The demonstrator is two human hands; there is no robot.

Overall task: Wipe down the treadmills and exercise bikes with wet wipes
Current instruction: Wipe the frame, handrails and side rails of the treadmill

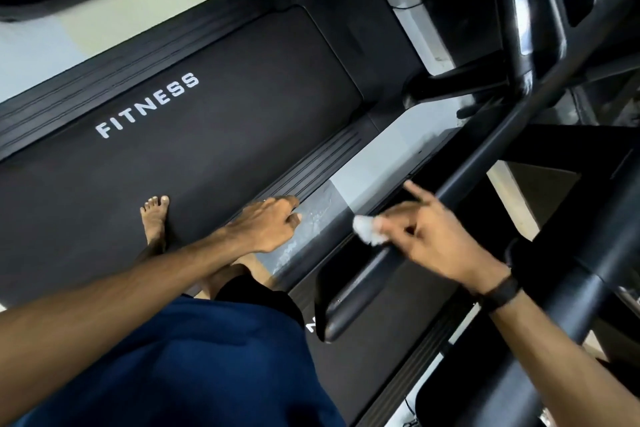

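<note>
A crumpled white wet wipe is pinched at the fingertips of the right hand, toward four o'clock in the view. The index finger is stretched out toward one o'clock while the remaining fingers are curled about the wipe. The wipe is held right against the dark handrail of the treadmill, which runs from five o'clock up toward one o'clock; actual contact cannot be settled because of blur. The wipe is probably bunched so that a damp pad is presented to the bar.

The left hand is seen near the centre, its fingers loosely curled with nothing held in them, hanging above the ribbed side rail. It appears to be kept free, perhaps for balance.

A bare foot is planted on the treadmill belt, marked FITNESS, at nine o'clock, so the rail is reached from on the deck. Pale floor is visible between this machine and the next. A dark band is worn at the right wrist.

The handrail is judged to be the part being wiped at this moment.
</note>
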